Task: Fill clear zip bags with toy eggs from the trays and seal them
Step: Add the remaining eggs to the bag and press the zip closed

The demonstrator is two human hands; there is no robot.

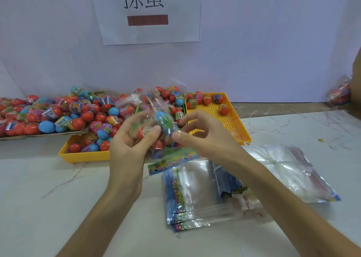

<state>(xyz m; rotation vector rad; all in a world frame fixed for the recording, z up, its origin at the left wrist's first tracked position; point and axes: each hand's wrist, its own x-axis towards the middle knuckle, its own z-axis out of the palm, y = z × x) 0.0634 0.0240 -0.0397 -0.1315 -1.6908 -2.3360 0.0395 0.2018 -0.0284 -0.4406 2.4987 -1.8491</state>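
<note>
At the centre of the frame both hands hold a clear bag [151,106] above the table [58,188], with several eggs inside it, a blue egg [162,117] among them. The left hand [132,139] grips the bag from the lower left, fingers curled behind it and the thumb [154,129] pressed to its front. The right hand [207,137] pinches the bag's right edge between thumb and curled fingers; the bag is blurred, so whether its zip is closed cannot be told. Behind the hands a left tray [84,155], yellow, holds red, blue and purple eggs, and a right tray [224,116], also yellow, holds a few eggs along its far side. At the left of the frame a big heap of eggs [48,112] lies on a cardboard sheet [39,135]. In the lower centre, under the right forearm, a stack of empty bags [195,194] with printed strips lies flat, and just right of it lies a loose pile of clear bags [289,170]. At the right edge a filled bag [340,92] shows in part. A paper sign [148,12] hangs on the wall at the top centre.
</note>
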